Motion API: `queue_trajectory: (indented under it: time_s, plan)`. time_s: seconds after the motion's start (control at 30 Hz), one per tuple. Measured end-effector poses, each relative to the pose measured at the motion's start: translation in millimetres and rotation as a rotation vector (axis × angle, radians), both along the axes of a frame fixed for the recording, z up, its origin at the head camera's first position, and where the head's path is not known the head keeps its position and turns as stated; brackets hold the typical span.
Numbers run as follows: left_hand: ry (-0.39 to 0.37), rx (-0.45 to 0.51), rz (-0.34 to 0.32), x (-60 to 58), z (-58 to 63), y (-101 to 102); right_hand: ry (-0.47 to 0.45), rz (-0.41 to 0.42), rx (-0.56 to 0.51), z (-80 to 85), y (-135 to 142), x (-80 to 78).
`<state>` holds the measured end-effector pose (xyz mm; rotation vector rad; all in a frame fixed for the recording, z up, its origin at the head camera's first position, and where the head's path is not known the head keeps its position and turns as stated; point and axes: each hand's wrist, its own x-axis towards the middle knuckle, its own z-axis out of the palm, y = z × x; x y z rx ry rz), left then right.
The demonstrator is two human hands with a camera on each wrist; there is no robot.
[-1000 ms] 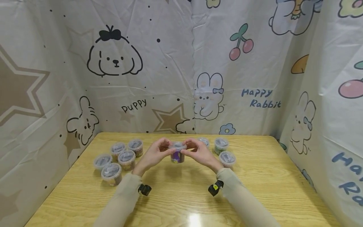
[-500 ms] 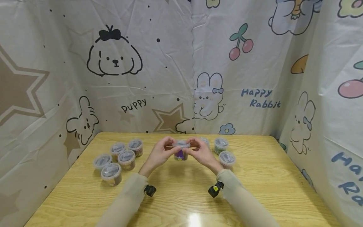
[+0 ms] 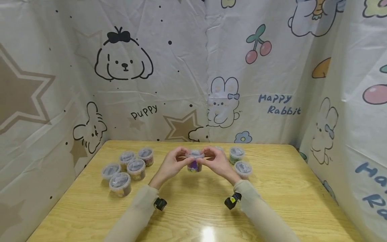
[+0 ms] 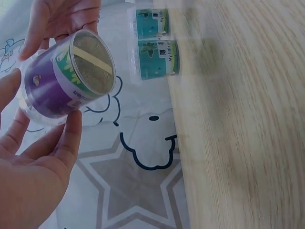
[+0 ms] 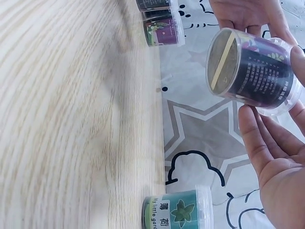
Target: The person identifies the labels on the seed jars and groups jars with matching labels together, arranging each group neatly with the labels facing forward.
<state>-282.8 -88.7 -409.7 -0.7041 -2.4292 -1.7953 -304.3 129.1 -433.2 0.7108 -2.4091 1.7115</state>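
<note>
Between both hands is a lidded clear plastic cup (image 3: 194, 165) with a purple label, held upright above the table. My left hand (image 3: 174, 163) grips its left side near the lid, thumb in front and fingers behind. On the opposite side my right hand (image 3: 215, 162) grips it the same way, the two thumbs close together. In the left wrist view the cup (image 4: 50, 88) shows its clear bottom, with a pale strip across dark contents. The right wrist view shows white print on the dark side of the cup's label (image 5: 262, 76).
Several similar lidded cups (image 3: 120, 185) stand grouped at the left of the wooden table (image 3: 193, 208). At the back right are a green-labelled cup (image 3: 237, 155), another cup (image 3: 243, 168) and one partly hidden behind my right hand. A printed curtain (image 3: 181, 67) surrounds the table.
The purple-labelled cup has shifted a little to the right, and my left hand has moved right with it. Both hands keep their hold; the other cups stay put.
</note>
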Motion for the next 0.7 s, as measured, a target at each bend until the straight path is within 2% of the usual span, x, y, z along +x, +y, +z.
queue_trajectory:
  time_s: [0.1, 0.13, 0.33, 0.43, 0.7]
  plan:
    - [-0.002, 0.003, -0.030, 7.1, 7.3, -2, 0.003, 0.012, 0.011, -0.4, 3, 0.1]
    - [-0.005, 0.006, -0.033, 6.6, 6.1, -2, -0.003, 0.016, 0.013, -0.3, 3, 0.1]
    - [-0.038, 0.008, -0.024, -9.6, -16.4, -3, -0.025, 0.042, 0.009, -1.3, 7, -0.7]
    - [-0.029, 0.018, -0.017, -12.2, -20.6, -2, -0.036, 0.049, 0.010, -2.1, 8, -0.9]
    - [0.006, 0.058, 0.074, -10.4, -21.9, 3, -0.066, 0.003, 0.013, -0.8, 4, 1.6]
